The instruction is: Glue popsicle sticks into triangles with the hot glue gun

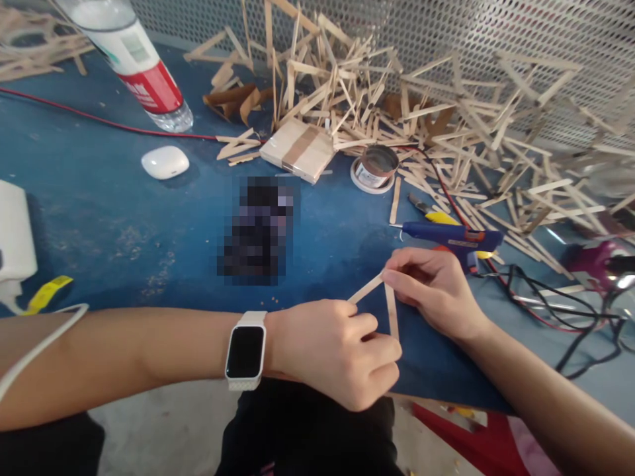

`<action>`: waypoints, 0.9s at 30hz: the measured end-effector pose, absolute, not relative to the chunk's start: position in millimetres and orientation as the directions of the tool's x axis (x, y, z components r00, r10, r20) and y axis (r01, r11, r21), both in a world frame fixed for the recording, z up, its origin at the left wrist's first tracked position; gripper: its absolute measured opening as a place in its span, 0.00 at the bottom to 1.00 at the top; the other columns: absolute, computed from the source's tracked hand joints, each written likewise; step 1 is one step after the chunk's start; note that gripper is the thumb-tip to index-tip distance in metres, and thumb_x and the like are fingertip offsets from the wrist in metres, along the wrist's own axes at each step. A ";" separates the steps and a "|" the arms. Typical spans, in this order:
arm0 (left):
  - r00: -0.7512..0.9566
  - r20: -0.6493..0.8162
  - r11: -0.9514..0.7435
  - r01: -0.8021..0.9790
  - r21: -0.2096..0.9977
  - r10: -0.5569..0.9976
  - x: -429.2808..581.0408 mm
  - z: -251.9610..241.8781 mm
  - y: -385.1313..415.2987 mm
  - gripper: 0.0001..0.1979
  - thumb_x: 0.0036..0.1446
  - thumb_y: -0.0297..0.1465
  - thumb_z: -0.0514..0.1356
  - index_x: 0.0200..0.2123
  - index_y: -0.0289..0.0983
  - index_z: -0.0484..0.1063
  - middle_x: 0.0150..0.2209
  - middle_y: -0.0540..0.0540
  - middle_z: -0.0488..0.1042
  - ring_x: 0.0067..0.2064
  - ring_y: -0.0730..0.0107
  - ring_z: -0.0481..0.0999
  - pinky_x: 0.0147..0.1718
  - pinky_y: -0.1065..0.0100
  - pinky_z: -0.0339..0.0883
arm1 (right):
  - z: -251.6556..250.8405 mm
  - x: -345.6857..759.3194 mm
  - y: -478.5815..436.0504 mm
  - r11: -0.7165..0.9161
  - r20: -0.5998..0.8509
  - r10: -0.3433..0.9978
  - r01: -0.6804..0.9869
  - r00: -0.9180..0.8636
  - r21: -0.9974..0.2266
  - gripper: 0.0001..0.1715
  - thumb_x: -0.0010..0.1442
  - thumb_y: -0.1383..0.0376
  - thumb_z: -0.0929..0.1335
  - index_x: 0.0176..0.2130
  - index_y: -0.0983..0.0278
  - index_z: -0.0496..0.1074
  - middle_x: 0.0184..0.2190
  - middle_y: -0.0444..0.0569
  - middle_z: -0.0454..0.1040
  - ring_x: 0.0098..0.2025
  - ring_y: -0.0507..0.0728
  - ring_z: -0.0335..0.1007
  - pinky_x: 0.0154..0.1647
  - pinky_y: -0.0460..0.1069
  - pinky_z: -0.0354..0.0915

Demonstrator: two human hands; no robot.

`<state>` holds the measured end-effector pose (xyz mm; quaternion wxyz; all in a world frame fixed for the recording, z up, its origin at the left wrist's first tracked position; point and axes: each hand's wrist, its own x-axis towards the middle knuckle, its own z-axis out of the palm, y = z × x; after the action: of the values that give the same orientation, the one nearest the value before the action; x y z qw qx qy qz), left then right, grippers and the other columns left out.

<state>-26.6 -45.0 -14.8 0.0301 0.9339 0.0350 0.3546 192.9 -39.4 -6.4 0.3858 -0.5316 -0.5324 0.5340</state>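
Note:
Thin wooden craft sticks meet at a corner near the front edge of the blue table. My right hand pinches that corner between thumb and fingers. The fingers of my left hand are curled round the lower part of the same sticks, and the back of the hand hides how they join there. A white watch is on my left wrist. Just beyond my right hand lies a blue glue gun, its nozzle pointing left.
A heap of loose craft sticks lines the perforated metal screen. Nearer stand a banded stick bundle, a small round tin, a blurred dark object, a white case and a water bottle. Black cables tangle at right.

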 end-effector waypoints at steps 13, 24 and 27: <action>0.773 0.626 -0.995 0.088 0.055 0.103 -30.9 -20.9 -39.0 0.13 0.61 0.24 0.64 0.25 0.39 0.67 0.25 0.50 0.68 0.24 0.70 0.66 0.20 0.65 0.54 | -4.3 190.4 -42.2 -0.213 -0.250 0.959 0.243 -0.133 -0.946 0.20 0.55 0.52 0.84 0.34 0.63 0.81 0.14 0.39 0.67 0.13 0.48 0.58 0.13 0.43 0.53; 0.950 0.259 -0.814 -0.010 0.580 0.173 -69.8 -15.1 -127.9 0.13 0.56 0.30 0.72 0.28 0.39 0.70 0.28 0.53 0.73 0.25 0.71 0.65 0.18 0.62 0.61 | -8.2 194.2 -41.5 -0.196 -0.228 0.955 0.172 -0.190 -0.965 0.19 0.58 0.53 0.83 0.35 0.64 0.80 0.17 0.40 0.70 0.15 0.46 0.60 0.15 0.41 0.56; 0.963 -0.058 -0.544 0.199 0.815 0.265 -132.6 -26.7 -153.1 0.16 0.45 0.27 0.76 0.27 0.41 0.69 0.26 0.58 0.72 0.25 0.75 0.69 0.19 0.67 0.63 | -9.1 195.3 -41.7 -0.199 -0.226 0.954 0.149 -0.195 -0.969 0.19 0.57 0.54 0.84 0.35 0.64 0.80 0.18 0.40 0.70 0.15 0.46 0.61 0.15 0.41 0.57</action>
<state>-132.6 -153.1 -26.7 0.4591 0.8778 0.1321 0.0360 195.3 -41.7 -9.1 0.3543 -0.5262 -0.5243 0.5681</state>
